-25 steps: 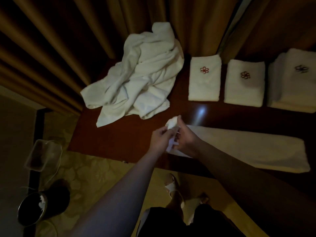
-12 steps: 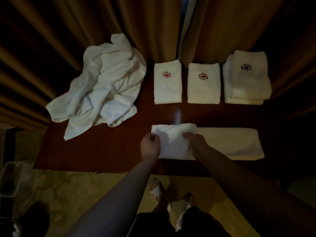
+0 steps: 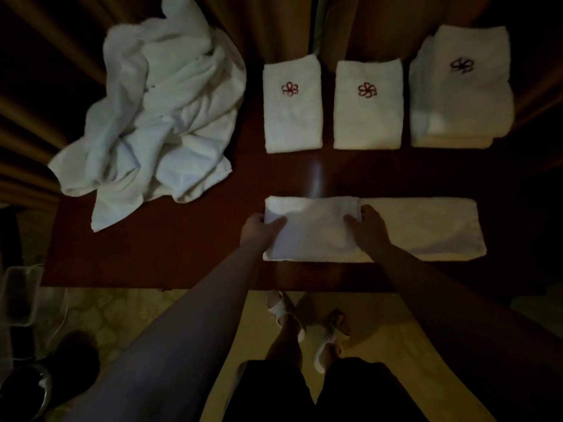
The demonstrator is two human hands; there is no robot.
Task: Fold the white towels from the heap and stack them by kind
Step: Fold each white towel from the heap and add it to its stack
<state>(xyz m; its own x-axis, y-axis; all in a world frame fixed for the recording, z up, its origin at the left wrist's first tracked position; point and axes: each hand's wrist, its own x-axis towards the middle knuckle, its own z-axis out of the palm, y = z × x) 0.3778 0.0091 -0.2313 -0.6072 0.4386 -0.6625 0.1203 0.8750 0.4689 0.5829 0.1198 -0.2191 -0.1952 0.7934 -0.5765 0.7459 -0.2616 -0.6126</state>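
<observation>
A long white towel lies as a strip along the near side of the dark wooden table. Its left end is doubled over into a flap. My left hand grips the strip's left fold, thumb on top. My right hand holds the flap's right edge. The rumpled heap of white towels sits at the back left. Behind the strip stand two folded towels with red flower marks. To their right is a taller stack with a dark flower mark.
Brown curtains hang close behind the table. On the floor to the left are a clear container and a dark round bin. My feet in white slippers stand at the table's near edge.
The towel's left end, held up between both hands a second ago, has been laid over to the right as a flat flap. My hands have spread apart to its two sides.
</observation>
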